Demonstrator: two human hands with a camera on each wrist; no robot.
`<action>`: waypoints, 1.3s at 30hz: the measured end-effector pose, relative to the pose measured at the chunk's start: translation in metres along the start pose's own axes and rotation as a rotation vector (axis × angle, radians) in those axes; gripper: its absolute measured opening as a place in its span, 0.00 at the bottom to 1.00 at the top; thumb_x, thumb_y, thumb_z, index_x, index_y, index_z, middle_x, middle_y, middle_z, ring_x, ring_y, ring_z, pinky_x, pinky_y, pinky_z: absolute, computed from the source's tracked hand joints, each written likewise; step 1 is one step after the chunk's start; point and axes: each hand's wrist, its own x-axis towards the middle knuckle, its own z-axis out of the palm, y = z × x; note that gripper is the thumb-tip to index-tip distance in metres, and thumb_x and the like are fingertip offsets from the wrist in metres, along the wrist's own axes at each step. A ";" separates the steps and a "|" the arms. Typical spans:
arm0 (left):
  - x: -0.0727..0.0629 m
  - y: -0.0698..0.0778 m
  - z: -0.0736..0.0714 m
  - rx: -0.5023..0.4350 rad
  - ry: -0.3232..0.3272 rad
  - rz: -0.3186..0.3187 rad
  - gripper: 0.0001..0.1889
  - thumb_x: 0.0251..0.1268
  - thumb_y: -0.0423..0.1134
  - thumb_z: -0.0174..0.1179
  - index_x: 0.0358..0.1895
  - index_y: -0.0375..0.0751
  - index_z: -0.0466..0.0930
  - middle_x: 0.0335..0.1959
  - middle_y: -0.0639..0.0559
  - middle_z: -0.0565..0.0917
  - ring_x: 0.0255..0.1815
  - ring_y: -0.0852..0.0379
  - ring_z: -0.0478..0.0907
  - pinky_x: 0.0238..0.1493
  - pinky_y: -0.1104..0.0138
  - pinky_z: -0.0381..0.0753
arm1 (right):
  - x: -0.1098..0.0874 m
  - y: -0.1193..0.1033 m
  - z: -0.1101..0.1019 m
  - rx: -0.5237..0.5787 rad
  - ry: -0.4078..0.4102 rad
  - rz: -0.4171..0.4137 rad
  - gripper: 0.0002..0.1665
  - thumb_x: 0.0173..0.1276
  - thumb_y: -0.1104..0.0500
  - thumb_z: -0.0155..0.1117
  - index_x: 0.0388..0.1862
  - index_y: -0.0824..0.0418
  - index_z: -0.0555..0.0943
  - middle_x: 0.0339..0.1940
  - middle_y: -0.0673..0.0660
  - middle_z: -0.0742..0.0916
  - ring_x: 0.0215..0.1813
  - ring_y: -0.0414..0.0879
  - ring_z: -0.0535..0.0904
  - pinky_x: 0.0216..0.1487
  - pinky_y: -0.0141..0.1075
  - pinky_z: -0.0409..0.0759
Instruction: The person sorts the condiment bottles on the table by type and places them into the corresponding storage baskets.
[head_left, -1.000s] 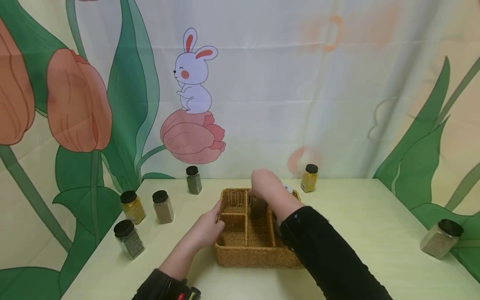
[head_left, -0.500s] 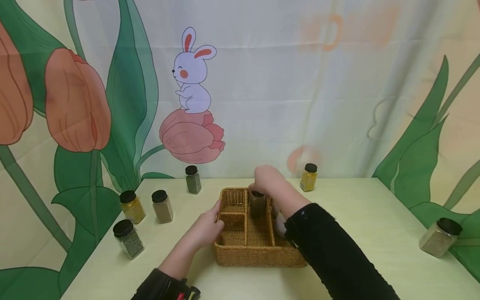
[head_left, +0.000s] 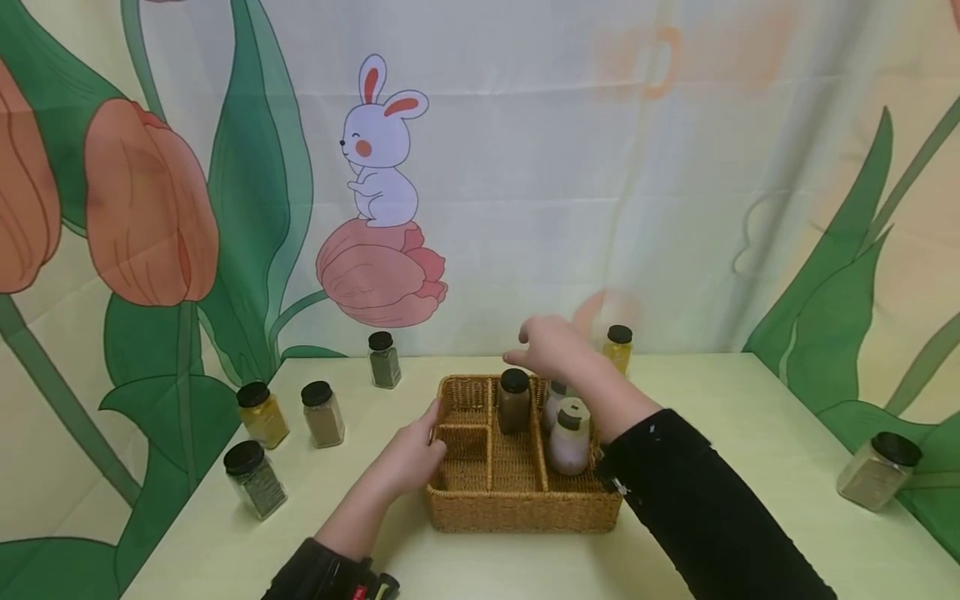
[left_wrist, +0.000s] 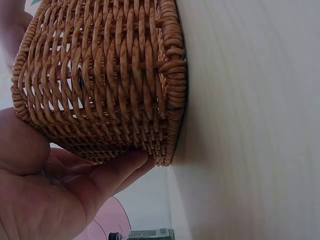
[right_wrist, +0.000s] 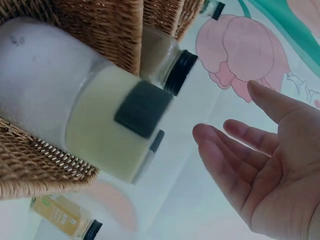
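Currently, the left hand [head_left: 412, 454] is clamped on the left side of the wicker basket [head_left: 525, 515], with its thumb at the rim and its fingers lying along the outer wall. The basket sits on the pale table [head_left: 735, 417] in front of the person and has 4 compartments: 2 small ones at the left, 1 behind the other, then a long middle one and a long right one.

The right hand [head_left: 558, 346] is in the air above the back of the basket, its thumb and fingers apart, holding nothing. Just below it, the brown jar [head_left: 514, 406] stands upright at the back of the middle compartment, its black lid on.

In the right compartment are 2 pale shakers: the front shaker [head_left: 570, 450] has a cream cap, and the rear shaker [head_left: 553, 402] is partly hidden behind it.

Left of the basket stand 4 black-lidded jars: a yellow jar [head_left: 262, 418], a tan jar [head_left: 323, 422], a dark green jar [head_left: 259, 485] and, farther back, a grey-green jar [head_left: 385, 367]. Another yellow jar [head_left: 617, 352] is behind the right arm, partly covered, and another tan jar [head_left: 872, 477] is near the table's right edge.
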 end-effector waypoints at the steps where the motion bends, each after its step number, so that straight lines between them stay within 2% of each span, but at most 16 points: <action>1: 0.000 0.000 0.000 -0.001 0.001 0.001 0.39 0.72 0.32 0.47 0.83 0.39 0.43 0.76 0.32 0.62 0.13 0.60 0.58 0.17 0.64 0.68 | -0.002 0.001 -0.002 0.007 0.008 -0.003 0.27 0.73 0.44 0.64 0.54 0.67 0.83 0.51 0.62 0.86 0.50 0.55 0.83 0.52 0.47 0.80; 2: 0.000 0.000 0.000 -0.004 0.001 0.002 0.39 0.72 0.32 0.47 0.83 0.39 0.43 0.76 0.32 0.63 0.12 0.60 0.57 0.16 0.65 0.67 | -0.004 0.001 -0.003 0.015 0.016 -0.006 0.31 0.73 0.44 0.64 0.61 0.67 0.81 0.59 0.64 0.84 0.56 0.57 0.81 0.55 0.49 0.79; 4: 0.000 -0.001 0.000 -0.007 0.000 0.002 0.39 0.72 0.32 0.47 0.83 0.40 0.43 0.76 0.33 0.64 0.12 0.61 0.57 0.15 0.66 0.66 | -0.007 0.003 -0.006 0.023 0.019 -0.007 0.33 0.74 0.43 0.64 0.64 0.67 0.79 0.62 0.64 0.83 0.57 0.57 0.81 0.55 0.49 0.79; 7: 0.000 -0.001 0.000 -0.008 0.001 0.003 0.39 0.72 0.32 0.47 0.84 0.40 0.43 0.76 0.33 0.64 0.12 0.61 0.57 0.15 0.67 0.65 | -0.012 0.006 -0.009 0.030 0.035 -0.008 0.33 0.74 0.42 0.63 0.65 0.64 0.79 0.60 0.62 0.85 0.52 0.54 0.84 0.47 0.47 0.81; 11: 0.000 -0.002 0.001 -0.005 0.000 0.010 0.39 0.71 0.32 0.47 0.84 0.40 0.43 0.76 0.33 0.63 0.12 0.61 0.57 0.15 0.66 0.66 | -0.020 0.013 -0.013 0.036 0.067 -0.001 0.34 0.73 0.40 0.63 0.67 0.62 0.78 0.57 0.61 0.86 0.50 0.54 0.85 0.42 0.47 0.82; 17: 0.000 -0.003 0.000 -0.016 -0.002 0.009 0.39 0.72 0.33 0.46 0.84 0.40 0.42 0.78 0.35 0.61 0.12 0.61 0.57 0.16 0.65 0.66 | -0.029 0.024 -0.019 0.046 0.101 0.026 0.37 0.73 0.39 0.63 0.72 0.58 0.73 0.63 0.64 0.83 0.54 0.59 0.83 0.45 0.52 0.81; 24: 0.001 -0.003 0.001 -0.016 -0.005 0.011 0.39 0.72 0.33 0.46 0.84 0.40 0.42 0.79 0.35 0.59 0.12 0.61 0.56 0.17 0.64 0.69 | -0.041 0.044 -0.024 0.071 0.154 0.005 0.37 0.73 0.43 0.64 0.71 0.64 0.73 0.63 0.68 0.81 0.62 0.64 0.78 0.57 0.59 0.76; 28: 0.001 -0.002 0.001 -0.017 -0.007 0.012 0.39 0.72 0.33 0.47 0.84 0.40 0.42 0.79 0.35 0.58 0.12 0.61 0.56 0.17 0.64 0.68 | -0.050 0.056 -0.025 0.074 0.179 0.013 0.37 0.72 0.44 0.65 0.71 0.65 0.74 0.65 0.68 0.80 0.64 0.65 0.76 0.58 0.59 0.75; 33: 0.000 -0.002 0.001 -0.017 -0.006 0.008 0.39 0.72 0.33 0.47 0.84 0.40 0.42 0.79 0.35 0.59 0.12 0.61 0.56 0.16 0.65 0.67 | -0.062 0.070 -0.026 0.077 0.183 0.048 0.41 0.72 0.43 0.65 0.75 0.64 0.69 0.66 0.68 0.80 0.61 0.64 0.78 0.56 0.59 0.76; 39: 0.000 -0.001 0.001 -0.003 -0.003 0.011 0.39 0.72 0.33 0.47 0.84 0.40 0.42 0.79 0.36 0.59 0.13 0.61 0.56 0.17 0.65 0.68 | -0.076 0.087 -0.027 0.048 0.225 0.061 0.42 0.72 0.43 0.65 0.74 0.67 0.69 0.68 0.70 0.77 0.68 0.68 0.71 0.63 0.63 0.71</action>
